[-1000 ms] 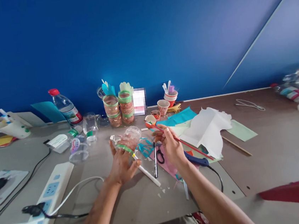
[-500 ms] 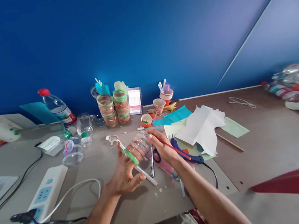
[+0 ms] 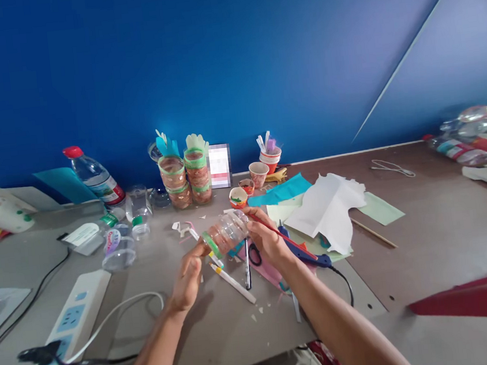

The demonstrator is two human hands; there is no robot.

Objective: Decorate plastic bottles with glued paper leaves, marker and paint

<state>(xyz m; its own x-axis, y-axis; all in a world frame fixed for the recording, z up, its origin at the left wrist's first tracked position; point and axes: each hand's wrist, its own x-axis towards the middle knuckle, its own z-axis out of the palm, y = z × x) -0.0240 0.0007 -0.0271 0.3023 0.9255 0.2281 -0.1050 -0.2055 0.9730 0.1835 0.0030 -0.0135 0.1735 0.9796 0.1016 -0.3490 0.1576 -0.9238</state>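
A cut clear plastic bottle with reddish-brown bands and a green rim lies tilted between my hands above the table. My left hand grips it at the green rim, the fingers partly hidden behind or inside it. At the other end, the fingers of my right hand press against the bottle. A thin red stick, like a brush handle, also sits in my right hand; its tip is hidden. Below lie a white marker, a black pen and scissors.
A blue glue gun rests right of my right hand, beside crumpled white paper. Two banded bottle pots stand at the back, near paper cups. A power strip with cables lies left.
My left hand has turned and shifted left, its thumb now drawn up close to the green rim. The bottle has tipped nearer to level, and more of the marker shows.
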